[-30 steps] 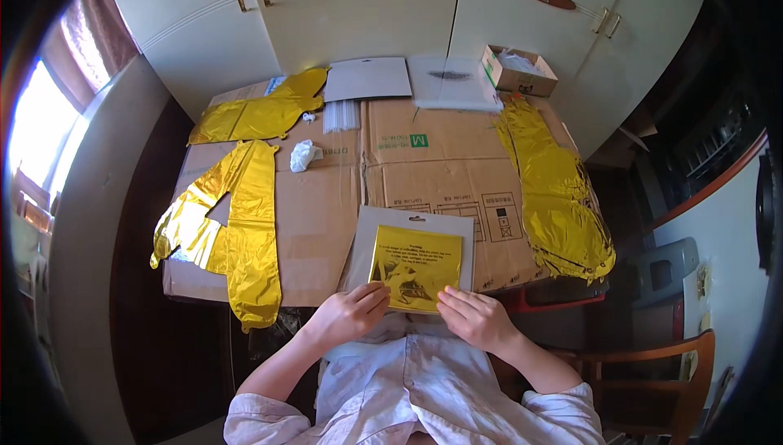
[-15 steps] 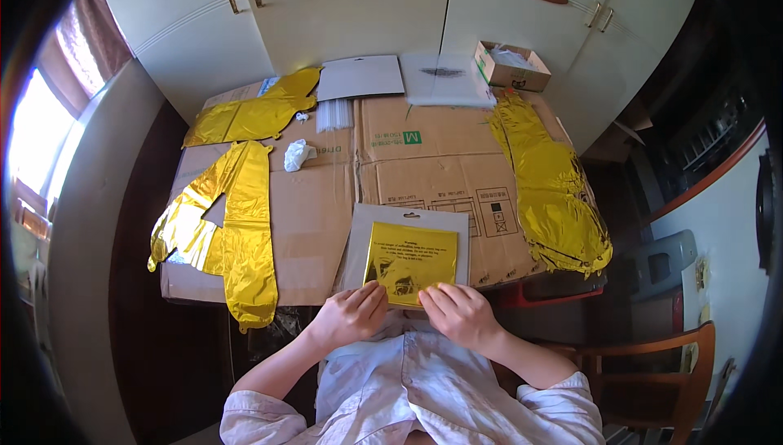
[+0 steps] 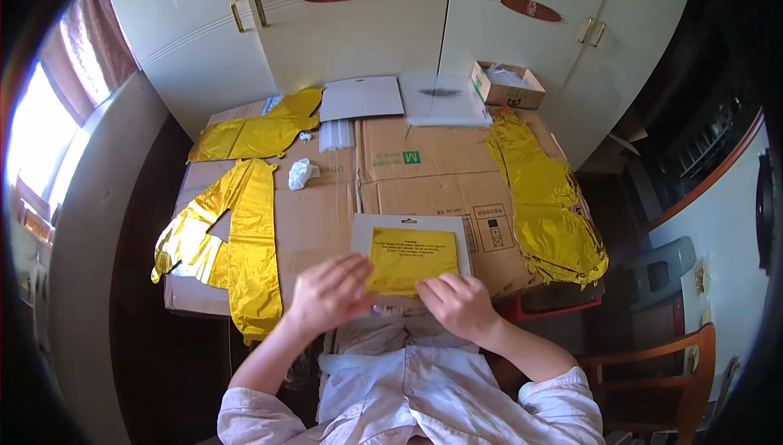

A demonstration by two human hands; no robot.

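Note:
A folded gold foil packet (image 3: 414, 261) with dark print lies on a pale card (image 3: 462, 241) that has a hanging slot at its top. Both are at the near edge of the cardboard-covered table. My right hand (image 3: 461, 306) is closed, its fingertips on the packet's lower right corner. Slightly blurred, my left hand (image 3: 330, 294) is raised over the lower left of the card with its fingers stretched out; nothing shows in it. Flat gold foil balloons lie around: one shaped like a four (image 3: 251, 249) to the left, another balloon (image 3: 261, 128) behind it, and a long balloon (image 3: 546, 200) at the right.
Flattened cardboard (image 3: 326, 221) covers the table. At the back lie a grey-white sheet (image 3: 361, 99), a clear plastic bag stack (image 3: 444, 106), clear strips (image 3: 336, 136) and an open box (image 3: 510, 86). Crumpled white tissue (image 3: 301, 174) lies left of centre. A wooden chair (image 3: 652, 380) stands at right.
My left hand has let go of the packet's lower left edge and risen, its fingers straightening. The packet now lies flatter. My right hand stays at the lower right corner.

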